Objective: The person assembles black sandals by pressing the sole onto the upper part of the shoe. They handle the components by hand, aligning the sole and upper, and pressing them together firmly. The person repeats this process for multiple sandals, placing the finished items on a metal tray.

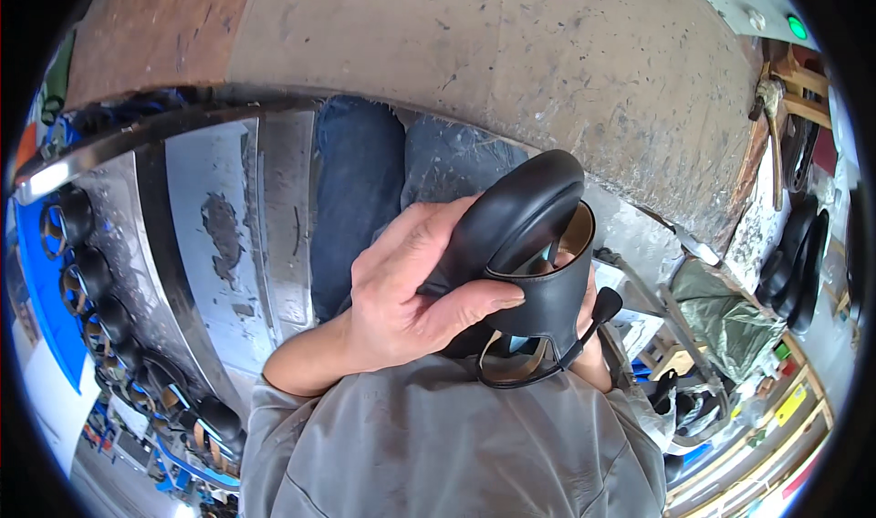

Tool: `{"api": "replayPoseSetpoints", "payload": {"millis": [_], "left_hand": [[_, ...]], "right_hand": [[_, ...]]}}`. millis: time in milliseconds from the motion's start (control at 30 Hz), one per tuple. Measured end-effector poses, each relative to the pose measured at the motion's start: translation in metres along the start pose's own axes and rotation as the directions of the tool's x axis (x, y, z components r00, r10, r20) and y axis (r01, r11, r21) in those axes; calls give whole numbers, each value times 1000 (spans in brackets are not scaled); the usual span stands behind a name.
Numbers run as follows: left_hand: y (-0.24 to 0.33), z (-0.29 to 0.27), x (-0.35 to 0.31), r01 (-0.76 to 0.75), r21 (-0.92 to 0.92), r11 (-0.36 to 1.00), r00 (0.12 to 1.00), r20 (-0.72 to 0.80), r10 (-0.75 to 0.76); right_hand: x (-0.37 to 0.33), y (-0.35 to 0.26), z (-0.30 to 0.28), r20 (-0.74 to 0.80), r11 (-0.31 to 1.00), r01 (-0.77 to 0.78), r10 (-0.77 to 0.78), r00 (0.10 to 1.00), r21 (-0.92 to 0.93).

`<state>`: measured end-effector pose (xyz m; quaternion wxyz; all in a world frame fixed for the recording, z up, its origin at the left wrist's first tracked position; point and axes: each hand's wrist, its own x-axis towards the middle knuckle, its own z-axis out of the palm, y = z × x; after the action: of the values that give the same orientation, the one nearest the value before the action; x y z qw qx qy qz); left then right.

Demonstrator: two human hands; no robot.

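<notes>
Held up in front of my grey top is a black leather sandal (529, 212), with a thick rounded front, a wide upper band lined in tan and a thin ankle strap with a dark end. My left hand (401, 285) wraps around its left side, the thumb pressed on the black upper. On the sandal's far right side, my right hand (590, 340) is largely hidden behind the upper and strap. A fingertip shows inside the sandal's opening. It appears to grip the sandal, though most of its fingers cannot be seen.
A worn brown workbench (474, 52) spans the far side, above my knees. Several black sandals (114, 317) line a rack at left. At right are a hammer (772, 125), hanging black shoe parts (796, 262), a green plastic sheet (721, 313) and a panel's green light (797, 28).
</notes>
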<state>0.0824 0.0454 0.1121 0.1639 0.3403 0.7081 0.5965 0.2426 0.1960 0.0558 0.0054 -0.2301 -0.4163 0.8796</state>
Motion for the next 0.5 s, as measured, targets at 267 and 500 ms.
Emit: {"api": "replayPoseSetpoints", "payload": {"millis": [267, 500], "left_hand": [[0, -4, -18, -149, 551, 821, 970, -81, 230], [9, -33, -20, -210, 200, 957, 975, -32, 221]], "right_hand": [[-5, 1, 15, 114, 936, 170, -141, 983, -309], [-6, 9, 48, 168, 854, 360, -319, 933, -375]]}}
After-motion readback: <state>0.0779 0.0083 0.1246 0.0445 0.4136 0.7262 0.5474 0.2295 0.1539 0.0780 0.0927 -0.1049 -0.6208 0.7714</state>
